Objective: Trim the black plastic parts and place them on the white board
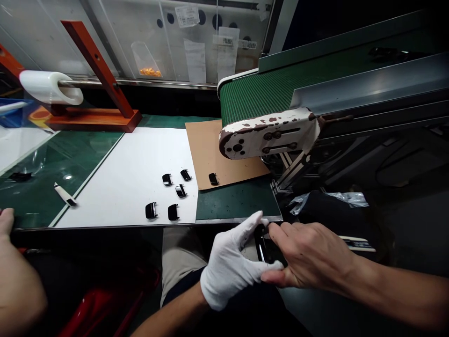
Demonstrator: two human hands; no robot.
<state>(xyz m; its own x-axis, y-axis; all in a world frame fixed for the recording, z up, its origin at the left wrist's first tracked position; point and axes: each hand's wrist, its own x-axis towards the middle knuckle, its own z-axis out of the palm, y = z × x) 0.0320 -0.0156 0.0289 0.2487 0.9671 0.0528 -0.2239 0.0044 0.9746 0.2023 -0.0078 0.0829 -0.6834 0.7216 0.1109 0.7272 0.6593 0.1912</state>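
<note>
My left hand (231, 262) wears a white glove and is closed on the edge of a glossy black plastic part (260, 243). My bare right hand (305, 252) grips the same part from the other side, its thumb near the gloved thumb. Both hands are just off the front edge of the table, above my lap. Fingers cover much of the part. On the white sheet (122, 187) lie several small black plastic pieces (150, 210) with short prongs. One more black piece (213, 179) rests on the brown cardboard (203, 140).
A green conveyor belt (252, 93) juts over the table from the right. Back left, an orange wooden stand (91, 119) carries a film roll (49, 87). A white-handled cutter-like tool (64, 194) lies on the green mat. Another person's arm (17, 276) reaches in at left.
</note>
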